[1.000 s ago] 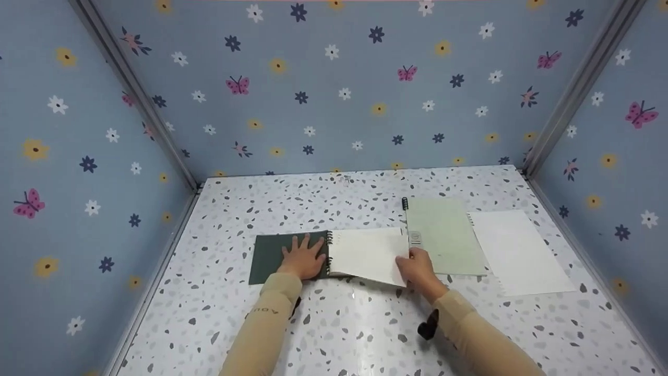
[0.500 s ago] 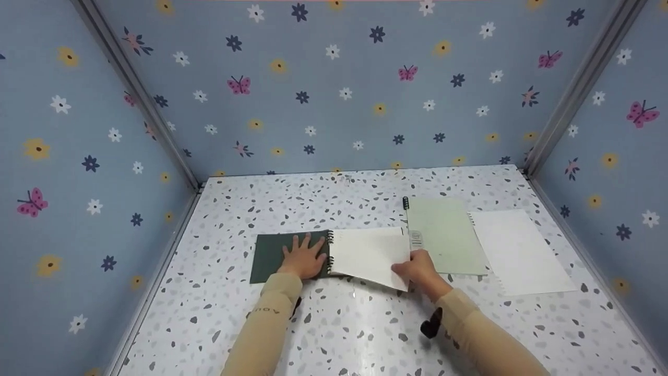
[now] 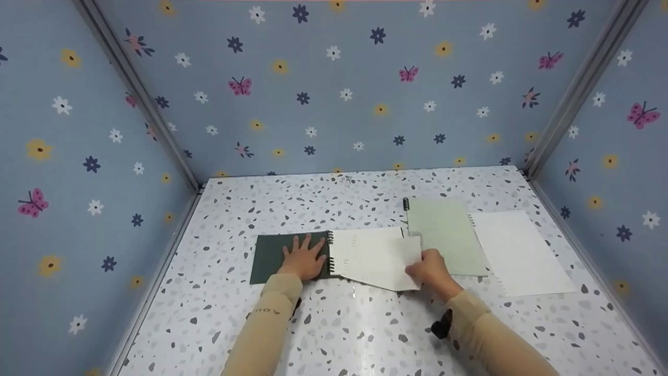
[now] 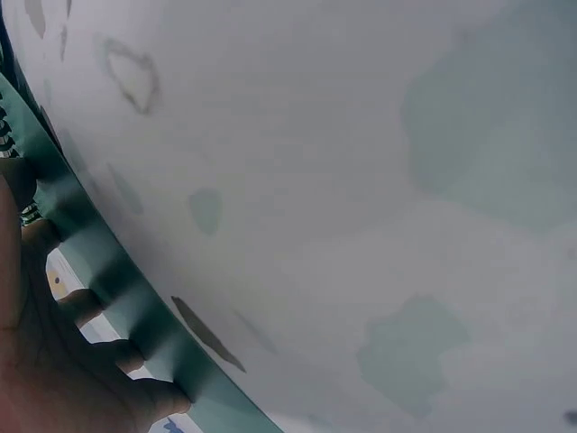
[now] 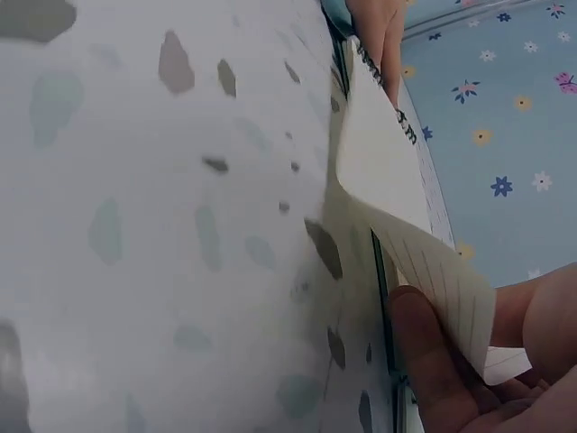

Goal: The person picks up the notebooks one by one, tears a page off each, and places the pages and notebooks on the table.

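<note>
A spiral notebook lies opened out, its dark green cover point(image 3: 269, 258) to the left of the black coil point(image 3: 330, 261). My left hand point(image 3: 304, 259) presses flat on that cover with its fingers spread. On the coil's other side, my right hand point(image 3: 432, 270) pinches the right edge of a white page point(image 3: 383, 261). A row of punched holes shows along this page's left side, apart from the coil, above the remaining pages. In the right wrist view the page point(image 5: 424, 253) bends, with lines on its underside, and the thumb point(image 5: 419, 338) presses on it.
A pale green notebook point(image 3: 446, 235) with a black coil lies right of the right hand. Beside it is a loose white sheet point(image 3: 522, 253) with a perforated left edge. Flower-patterned walls point(image 3: 334, 115) enclose the speckled tabletop point(image 3: 334, 334).
My right hand has drawn the white page rightward, and its punched edge has come away from the coil. The left hand has kept its place on the cover.
</note>
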Demonstrator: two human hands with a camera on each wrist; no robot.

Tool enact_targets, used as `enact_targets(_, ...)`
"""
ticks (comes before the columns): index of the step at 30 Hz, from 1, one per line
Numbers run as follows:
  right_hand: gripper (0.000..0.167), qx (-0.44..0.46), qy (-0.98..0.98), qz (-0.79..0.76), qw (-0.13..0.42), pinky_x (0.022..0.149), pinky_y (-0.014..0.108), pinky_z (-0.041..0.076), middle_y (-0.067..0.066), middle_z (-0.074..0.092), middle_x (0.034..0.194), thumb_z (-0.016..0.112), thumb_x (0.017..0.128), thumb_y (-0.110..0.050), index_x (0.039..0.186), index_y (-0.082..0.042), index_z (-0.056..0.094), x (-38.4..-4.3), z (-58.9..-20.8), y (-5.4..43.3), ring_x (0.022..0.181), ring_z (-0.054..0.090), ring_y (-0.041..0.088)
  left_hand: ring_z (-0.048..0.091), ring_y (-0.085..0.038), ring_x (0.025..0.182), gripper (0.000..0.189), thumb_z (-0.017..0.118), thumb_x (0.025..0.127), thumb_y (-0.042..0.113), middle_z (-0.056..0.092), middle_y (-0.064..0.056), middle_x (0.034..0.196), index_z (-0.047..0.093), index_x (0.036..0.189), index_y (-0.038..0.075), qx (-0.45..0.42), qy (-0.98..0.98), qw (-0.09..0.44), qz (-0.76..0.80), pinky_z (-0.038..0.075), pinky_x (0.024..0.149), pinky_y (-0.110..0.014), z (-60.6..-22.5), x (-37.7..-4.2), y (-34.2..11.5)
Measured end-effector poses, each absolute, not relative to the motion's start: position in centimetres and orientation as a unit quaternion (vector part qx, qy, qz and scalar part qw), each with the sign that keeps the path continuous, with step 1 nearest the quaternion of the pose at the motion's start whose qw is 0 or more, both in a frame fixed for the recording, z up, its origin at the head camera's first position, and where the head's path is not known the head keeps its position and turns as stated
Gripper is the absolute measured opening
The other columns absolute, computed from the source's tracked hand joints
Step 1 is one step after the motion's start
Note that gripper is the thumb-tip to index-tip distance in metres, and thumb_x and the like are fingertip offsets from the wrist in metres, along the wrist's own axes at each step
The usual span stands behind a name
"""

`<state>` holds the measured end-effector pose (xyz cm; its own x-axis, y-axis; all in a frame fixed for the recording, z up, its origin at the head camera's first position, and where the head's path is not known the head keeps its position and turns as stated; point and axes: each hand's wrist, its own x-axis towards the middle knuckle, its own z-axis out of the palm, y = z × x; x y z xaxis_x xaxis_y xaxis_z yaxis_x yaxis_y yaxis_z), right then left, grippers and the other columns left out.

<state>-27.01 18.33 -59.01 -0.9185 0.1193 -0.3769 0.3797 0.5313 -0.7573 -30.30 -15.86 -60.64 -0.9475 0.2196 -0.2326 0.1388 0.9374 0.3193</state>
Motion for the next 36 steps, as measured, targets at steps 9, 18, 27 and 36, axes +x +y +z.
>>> enact_targets(9,0.049,0.101,0.88,-0.419,0.2,0.091,0.041,0.06,0.018,0.071,0.114,0.088,0.084,-0.013,0.123,0.007,0.065,-24.9,-58.9,19.1,0.099,0.069,0.029,0.013,-0.057,0.165,0.059,0.041,0.117,0.04,0.022,-0.021,0.18,0.034,0.172,0.021,0.094,0.979,0.125,0.132,0.018,0.128,-0.08,-61.4,-30.6,-15.8)
enact_targets(18,0.031,0.053,0.88,-0.417,0.221,0.062,0.032,0.06,0.014,0.075,0.085,0.092,0.076,-0.008,0.095,0.001,0.07,-22.5,-59.3,16.4,0.072,0.073,0.024,0.009,-0.056,0.166,0.061,0.041,0.117,0.042,0.019,-0.02,0.181,0.031,0.173,0.022,0.09,0.978,0.126,0.142,0.013,0.129,-0.08,-62.1,-31.1,-16.0)
enact_targets(27,0.037,0.008,0.926,-0.345,0.152,0.05,0.028,0.039,0.001,0.052,0.066,0.091,0.07,-0.011,0.068,-0.009,0.054,-22.1,-59.9,15.5,0.057,0.05,0.018,0.008,-0.055,0.167,0.062,0.044,0.116,0.044,0.018,-0.019,0.182,0.031,0.173,0.025,0.077,0.976,0.136,0.148,0.011,0.129,-0.08,-62.2,-32.3,-16.4)
enact_targets(36,0.051,-0.025,0.966,-0.216,0.137,0.049,0.03,0.037,0.0,0.058,0.056,0.094,0.08,-0.049,0.065,-0.014,0.06,-22.2,-58.6,16.3,0.05,0.053,0.017,0.03,-0.056,0.161,0.063,0.056,0.112,0.042,0.037,-0.029,0.172,0.047,0.165,0.008,0.057,0.982,0.064,0.168,0.029,0.126,-0.076,-61.7,-31.7,-17.8)
